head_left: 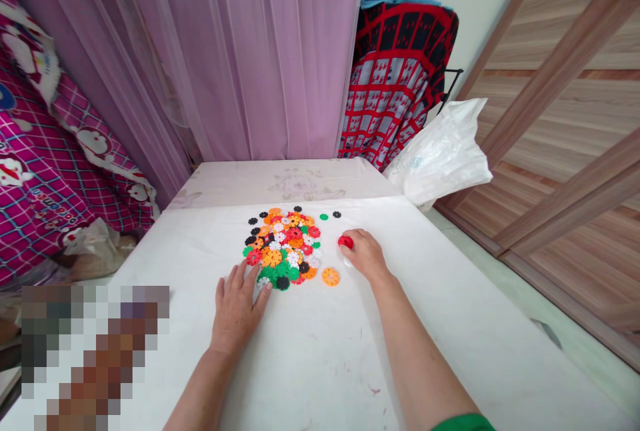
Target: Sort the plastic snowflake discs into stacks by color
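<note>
Right hand in the head view (364, 254): reaching in from the lower right, pinching a red disc (345, 242) narrowly between thumb and fingers, just right of centre; covering too much to tell single from stacked.
Pile of discs (285, 248): lying near the middle of the frame, overlapping loosely, mixing red, orange, green, white and black.
Left hand (236, 304): lying palm down at lower left of centre, spreading fingers wide along the lower left edge of the pile, holding the thumb at a pale disc (263, 282); sitting too close to tell touching from hovering.
Orange disc (331, 276): lying flat just right of the pile, below the red disc.
Green disc (324, 216) and black disc (337, 214): lying near each other, upper right of the pile.
White table (305, 358): filling the lower centre, bearing the discs.
Lilac curtain (260, 51): hanging across the upper left and top centre.
Plastic bag (445, 151): bulging beside the table, right of centre.
Wooden doors (565, 118): filling the right side.
</note>
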### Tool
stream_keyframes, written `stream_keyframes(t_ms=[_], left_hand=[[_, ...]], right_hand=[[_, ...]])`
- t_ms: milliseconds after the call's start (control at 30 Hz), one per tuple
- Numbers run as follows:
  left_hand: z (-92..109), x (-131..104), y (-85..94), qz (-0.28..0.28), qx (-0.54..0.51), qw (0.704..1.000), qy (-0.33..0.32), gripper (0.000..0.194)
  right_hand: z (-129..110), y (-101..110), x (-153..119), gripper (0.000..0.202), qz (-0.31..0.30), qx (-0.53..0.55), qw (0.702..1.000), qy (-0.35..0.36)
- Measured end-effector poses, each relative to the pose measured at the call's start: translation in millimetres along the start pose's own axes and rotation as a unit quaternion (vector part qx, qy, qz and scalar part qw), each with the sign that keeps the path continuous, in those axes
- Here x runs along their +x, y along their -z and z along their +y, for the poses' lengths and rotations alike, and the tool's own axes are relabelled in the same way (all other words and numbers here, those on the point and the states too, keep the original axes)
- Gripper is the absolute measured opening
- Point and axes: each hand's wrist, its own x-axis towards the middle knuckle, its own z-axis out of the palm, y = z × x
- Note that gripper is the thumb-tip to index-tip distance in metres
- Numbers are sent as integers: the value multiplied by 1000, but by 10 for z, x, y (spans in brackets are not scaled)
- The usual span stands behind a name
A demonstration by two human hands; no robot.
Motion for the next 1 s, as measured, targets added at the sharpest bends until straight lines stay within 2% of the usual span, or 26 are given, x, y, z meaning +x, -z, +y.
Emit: stream_keyframes(t_ms=[167, 300, 367, 467, 600, 767, 900, 1000], left_hand=[[12, 4, 18, -5, 5, 1000, 0, 49], [18, 3, 24, -5, 7, 1000, -3, 50], [25, 4, 29, -5, 9, 1000, -2, 49], [38, 8, 42, -14, 9, 1000, 2, 50], [42, 12, 42, -20, 2, 1000, 4, 50], [31, 9, 25, -11, -4, 1000, 0, 49], [33, 8, 34, -19, -2, 1000, 1, 50], [31, 7, 35, -17, -1, 1000, -3, 50]], right_hand=[[-30, 36, -26, 26, 9, -8, 1000, 5], [-204, 133, -58, 24, 21, 7, 999, 33], [-336, 176, -79, 23, -2, 9, 998, 55], [-523, 206, -117, 19, -71, -3, 993, 97], [-674, 183, -165, 19, -132, -31, 983, 124], [-759, 94, -189, 22, -139, -50, 983, 105], [-798, 22, -189, 27, -135, -12, 988, 70], [-723, 41, -163, 33, -122, 23, 991, 56]])
